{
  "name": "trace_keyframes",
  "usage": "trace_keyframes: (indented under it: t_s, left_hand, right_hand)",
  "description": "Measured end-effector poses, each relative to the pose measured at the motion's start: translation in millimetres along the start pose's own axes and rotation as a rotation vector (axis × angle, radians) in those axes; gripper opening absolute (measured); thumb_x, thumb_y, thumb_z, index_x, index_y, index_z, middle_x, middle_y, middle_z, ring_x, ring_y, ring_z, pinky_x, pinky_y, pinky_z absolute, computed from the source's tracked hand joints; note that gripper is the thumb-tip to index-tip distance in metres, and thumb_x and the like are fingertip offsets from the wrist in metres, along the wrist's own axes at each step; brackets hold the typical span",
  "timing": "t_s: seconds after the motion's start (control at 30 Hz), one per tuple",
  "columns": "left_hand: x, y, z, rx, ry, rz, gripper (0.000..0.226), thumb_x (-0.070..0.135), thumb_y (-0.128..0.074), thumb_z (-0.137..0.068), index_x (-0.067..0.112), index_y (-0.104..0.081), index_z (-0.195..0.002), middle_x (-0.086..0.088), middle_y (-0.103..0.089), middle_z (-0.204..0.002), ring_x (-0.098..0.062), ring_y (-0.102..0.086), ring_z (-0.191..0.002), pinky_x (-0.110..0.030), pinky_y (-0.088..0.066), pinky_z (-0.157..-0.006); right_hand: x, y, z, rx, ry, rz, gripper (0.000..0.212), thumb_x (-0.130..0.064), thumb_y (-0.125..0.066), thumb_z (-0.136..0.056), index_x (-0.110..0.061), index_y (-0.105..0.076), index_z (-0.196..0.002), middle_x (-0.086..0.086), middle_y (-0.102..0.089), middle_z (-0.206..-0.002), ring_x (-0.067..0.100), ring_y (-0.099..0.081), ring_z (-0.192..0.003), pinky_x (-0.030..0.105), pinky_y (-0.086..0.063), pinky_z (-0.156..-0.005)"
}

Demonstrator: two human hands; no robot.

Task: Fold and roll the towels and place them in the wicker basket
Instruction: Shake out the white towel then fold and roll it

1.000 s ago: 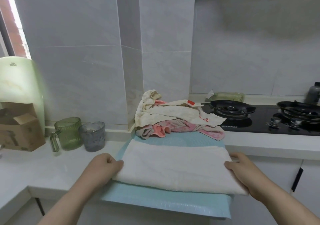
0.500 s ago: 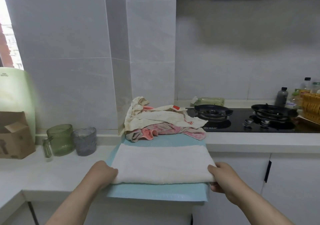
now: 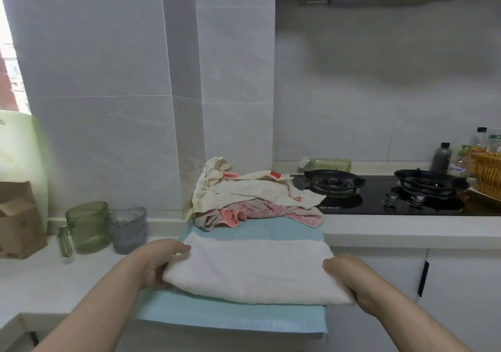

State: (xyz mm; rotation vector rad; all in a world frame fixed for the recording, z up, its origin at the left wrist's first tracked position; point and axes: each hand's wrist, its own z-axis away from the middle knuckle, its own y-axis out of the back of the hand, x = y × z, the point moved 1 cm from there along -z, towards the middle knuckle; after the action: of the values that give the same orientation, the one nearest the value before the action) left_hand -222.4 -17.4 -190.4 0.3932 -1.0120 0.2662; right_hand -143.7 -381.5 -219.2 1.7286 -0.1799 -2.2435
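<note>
On mat [image 3: 230,316], left hand [image 3: 160,262], right hand [image 3: 349,278], fingers [image 3: 177,248] curled round towel [image 3: 252,270]

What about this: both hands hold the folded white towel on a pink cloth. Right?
No: the head view shows the cloth is light blue, not pink. The left hand and right hand do hold the folded white towel on it.

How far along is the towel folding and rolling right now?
Early. The white towel lies folded on the blue towel; left hand and right hand grip its ends, rolling not yet begun. The crumpled pile behind lies unfolded. The wicker basket sits far right, contents hidden.
</note>
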Motion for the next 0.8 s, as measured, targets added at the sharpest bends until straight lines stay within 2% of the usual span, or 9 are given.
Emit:
trace_keyframes:
  t_s: [0.07,0.13,0.27,0.37,0.43,0.5,0.63,0.73,0.8]
  left_hand:
    - [11.2,-0.6,-6.1,-0.011,0.004,-0.047,0.02,0.014,-0.065,-0.091,-0.001,-0.056,-0.099,-0.022,-0.068,-0.098,-0.037,-0.067,-0.093,-0.048,-0.051,-0.094]
    - [20.0,-0.9,-15.6,-0.015,0.01,-0.077,0.026,0.015,-0.069,-0.088,-0.003,-0.056,-0.102,-0.024,-0.068,-0.102,-0.037,-0.069,-0.093,-0.052,-0.05,-0.096]
    - [33.8,-7.3,-31.2,-0.04,0.001,-0.231,0.033,0.018,-0.068,-0.089,-0.004,-0.062,-0.114,-0.024,-0.068,-0.113,-0.038,-0.066,-0.105,-0.05,-0.049,-0.1]
    - [35.7,-18.9,-47.4,0.04,-0.128,-0.407,0.042,0.024,-0.072,-0.085,0.007,-0.057,-0.12,-0.013,-0.064,-0.114,-0.03,-0.063,-0.103,-0.038,-0.051,-0.094]
    - [36.5,-26.3,-55.3,0.104,-0.274,-0.508,0.029,0.021,-0.068,-0.085,0.013,-0.055,-0.11,-0.003,-0.061,-0.097,-0.019,-0.06,-0.088,-0.028,-0.051,-0.075]
    - [37.4,-31.3,-59.2,0.134,-0.382,-0.617,0.03,0.02,-0.065,-0.086,0.021,-0.049,-0.111,0.002,-0.055,-0.098,-0.016,-0.055,-0.088,-0.021,-0.043,-0.064]
    - [29.3,-28.6,-79.0,0.158,-0.57,-0.925,0.018,0.027,-0.061,-0.087,0.021,-0.063,-0.104,0.001,-0.061,-0.109,-0.015,-0.057,-0.099,-0.024,-0.04,-0.075]
    - [22.3,-24.9,-86.0,0.158,-0.68,-0.934,0.018,0.033,-0.061,-0.088,0.026,-0.067,-0.104,0.006,-0.061,-0.106,-0.013,-0.057,-0.103,-0.023,-0.042,-0.085]
    - [18.3,-21.5,-88.5,0.195,-0.769,-1.05,0.024,0.04,-0.06,-0.09,0.03,-0.068,-0.11,0.008,-0.056,-0.106,-0.014,-0.054,-0.107,-0.024,-0.04,-0.089]
  right_hand:
    - [-9.5,-1.4,-11.9,-0.001,0.028,-0.014,0.023,-0.004,-0.05,-0.09,0.008,-0.061,-0.107,0.021,-0.067,-0.086,0.032,-0.064,-0.075,0.035,-0.048,-0.069]
    - [-18.4,-4.0,-23.9,0.013,0.061,-0.042,0.027,-0.003,-0.05,-0.092,0.01,-0.056,-0.115,0.019,-0.066,-0.089,0.032,-0.063,-0.077,0.035,-0.047,-0.071]
    - [-29.2,-10.5,-53.6,0.104,0.053,0.032,0.035,-0.007,-0.049,-0.095,0.007,-0.05,-0.127,0.025,-0.059,-0.12,0.041,-0.06,-0.107,0.047,-0.049,-0.092]
    - [-29.9,-14.1,-67.9,0.097,-0.015,0.073,0.019,-0.006,-0.049,-0.089,0.005,-0.06,-0.1,0.016,-0.06,-0.087,0.029,-0.056,-0.077,0.034,-0.044,-0.072]
    - [-25.1,-13.3,-78.9,0.095,-0.008,0.079,0.025,-0.006,-0.052,-0.087,0.012,-0.057,-0.103,0.013,-0.058,-0.084,0.025,-0.053,-0.075,0.034,-0.04,-0.07]
    - [-21.2,-11.9,-83.8,0.076,0.033,0.093,0.023,-0.007,-0.057,-0.087,0.011,-0.061,-0.102,0.014,-0.062,-0.082,0.025,-0.055,-0.074,0.034,-0.043,-0.069]
    - [-16.6,-8.0,-87.4,0.024,0.143,0.153,0.013,-0.014,-0.062,-0.091,-0.009,-0.061,-0.079,0.007,-0.06,-0.071,0.02,-0.053,-0.062,0.028,-0.04,-0.061]
    - [-17.6,-4.6,-86.4,0.019,0.194,0.273,0.019,-0.022,-0.063,-0.091,-0.012,-0.056,-0.077,0.001,-0.055,-0.069,0.015,-0.047,-0.059,0.025,-0.035,-0.055]
    - [-20.1,-1.9,-84.6,0.054,0.217,0.501,0.021,-0.031,-0.061,-0.091,-0.012,-0.057,-0.083,-0.002,-0.059,-0.077,0.014,-0.052,-0.065,0.026,-0.036,-0.055]
